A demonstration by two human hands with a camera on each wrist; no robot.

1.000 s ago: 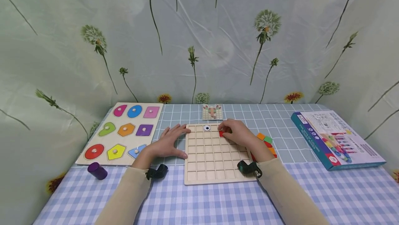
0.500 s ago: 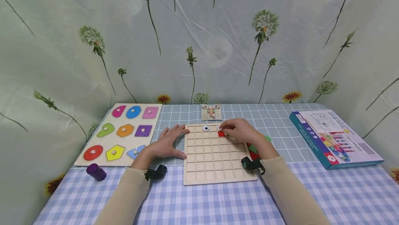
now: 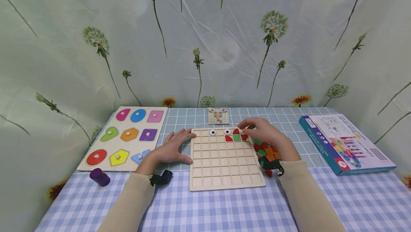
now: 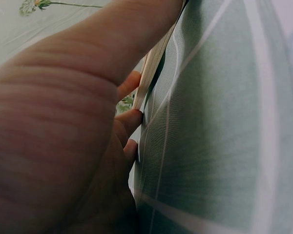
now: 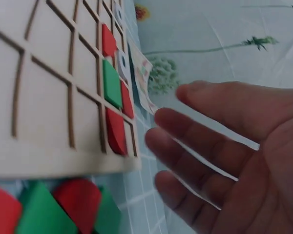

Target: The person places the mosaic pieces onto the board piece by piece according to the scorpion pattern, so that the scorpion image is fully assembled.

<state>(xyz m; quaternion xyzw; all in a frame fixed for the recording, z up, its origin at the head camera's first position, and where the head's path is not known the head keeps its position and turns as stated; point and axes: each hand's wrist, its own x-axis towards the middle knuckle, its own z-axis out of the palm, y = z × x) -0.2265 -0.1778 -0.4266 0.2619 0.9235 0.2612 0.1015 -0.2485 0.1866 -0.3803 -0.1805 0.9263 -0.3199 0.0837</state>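
A wooden grid board [image 3: 221,169] lies flat at the middle of the table. My left hand [image 3: 171,149] rests along its left side, fingertips at the far corner and thumb at the edge. In the board's far rows sit two eye tiles [image 3: 212,132], a green square tile [image 3: 236,137] and red curved tiles [image 3: 228,138] around it. My right hand [image 3: 264,130] is by the far right corner, its fingertips close to those tiles in the head view. In the right wrist view its fingers [image 5: 200,146] are loosely bent, apart from the tiles [image 5: 112,84], with nothing between them.
Right of the board lies a pile of loose red, green and orange tiles [image 3: 267,152], partly behind my right wrist. A pattern card [image 3: 218,116] lies beyond the board. A knobbed shape puzzle [image 3: 117,145] and purple cylinder [image 3: 100,177] are left, a box [image 3: 350,146] right.
My right hand has moved right from the second eye tile to the board's far right corner, uncovering the green and red tiles and more of the loose pile. The left hand stays put.
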